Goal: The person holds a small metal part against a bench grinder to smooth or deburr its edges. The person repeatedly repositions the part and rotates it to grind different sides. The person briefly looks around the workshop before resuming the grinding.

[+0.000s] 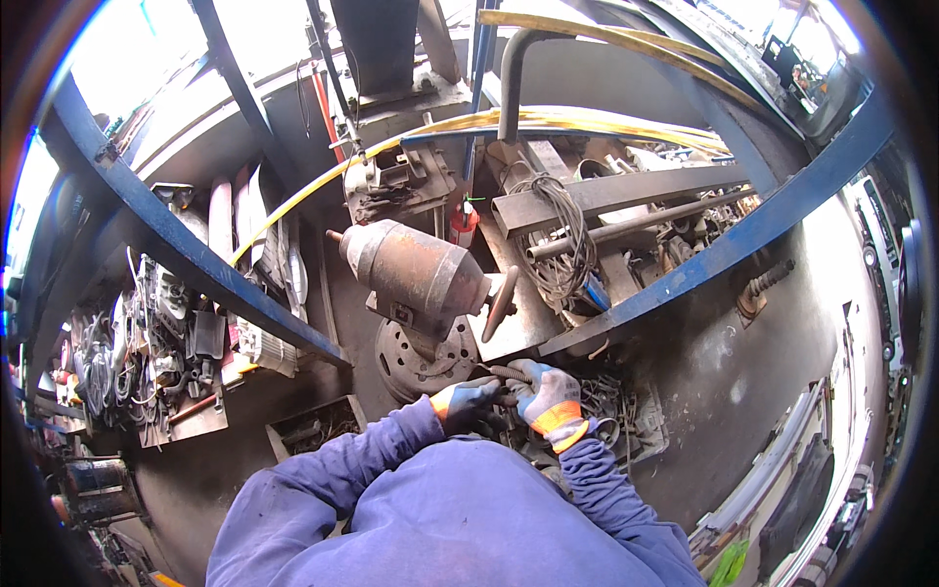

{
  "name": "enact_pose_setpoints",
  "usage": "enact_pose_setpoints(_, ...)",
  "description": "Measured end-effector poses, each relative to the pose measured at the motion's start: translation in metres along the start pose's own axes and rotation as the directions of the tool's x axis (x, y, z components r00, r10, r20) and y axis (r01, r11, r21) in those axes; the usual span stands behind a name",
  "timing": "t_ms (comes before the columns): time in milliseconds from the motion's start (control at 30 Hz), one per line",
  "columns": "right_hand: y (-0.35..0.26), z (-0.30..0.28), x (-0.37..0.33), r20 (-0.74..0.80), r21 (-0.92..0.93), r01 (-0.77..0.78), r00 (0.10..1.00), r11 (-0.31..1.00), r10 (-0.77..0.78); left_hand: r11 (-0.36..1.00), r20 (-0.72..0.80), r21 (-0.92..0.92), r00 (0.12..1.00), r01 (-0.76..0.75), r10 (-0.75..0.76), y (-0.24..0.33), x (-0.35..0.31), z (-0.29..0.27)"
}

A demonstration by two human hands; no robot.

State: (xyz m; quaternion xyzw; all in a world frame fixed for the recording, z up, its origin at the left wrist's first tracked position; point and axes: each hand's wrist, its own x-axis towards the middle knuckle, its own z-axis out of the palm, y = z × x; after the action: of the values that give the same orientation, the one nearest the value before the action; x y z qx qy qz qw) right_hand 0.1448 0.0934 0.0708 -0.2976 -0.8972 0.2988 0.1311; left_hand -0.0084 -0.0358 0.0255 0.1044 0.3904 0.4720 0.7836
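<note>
Below, I see the right hand [550, 393] closed on one ridged rod [508, 373] — left hand [469, 402] curled, its hold unclear — near one rusty machine [416, 269].

One motor [416, 266], with one disc [501, 305] at its right end, stands above one perforated wheel rim [404, 362]. Below the motor are two gloved hands, one left hand [469, 403] and one right hand [550, 397], with one ribbed rod [511, 374]. Right of the motor: one cable coil [572, 279], one grey hollow beam [636, 191]. Behind it: one red bottle [464, 230]. Lower left: one open box [282, 440]. Two long blue beams [706, 270] flank it.
</note>
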Motion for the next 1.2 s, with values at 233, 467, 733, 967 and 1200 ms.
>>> enact_pose_setpoints(233,-0.011,-0.006,0.007,0.042,0.001,-0.14,0.989,0.99,0.14,0.92,-0.017,-0.356,0.985,-0.166,0.171,-0.019,0.043,-0.007)
enact_pose_setpoints(467,-0.005,0.004,-0.016,-0.063,-0.175,0.029,0.997,0.984,-0.04,0.878,0.01,-0.466,0.992,-0.106,0.126,-0.029,0.047,-0.009)
enact_pose_setpoints(733,0.0,0.01,-0.019,-0.203,-0.226,0.087,0.97,0.97,-0.135,0.875,-0.115,-0.405,0.964,-0.265,0.239,-0.037,0.066,-0.012)
enact_pose_setpoints(967,0.0,0.013,-0.013,-0.256,-0.167,0.102,0.956,0.981,-0.143,0.868,-0.149,-0.446,0.974,-0.218,0.168,-0.032,0.066,-0.019)
enact_pose_setpoints(1200,0.0,0.014,-0.012,-0.263,-0.194,0.098,0.953,0.976,-0.148,0.889,-0.162,-0.4,0.972,-0.221,0.168,-0.019,0.054,-0.009)
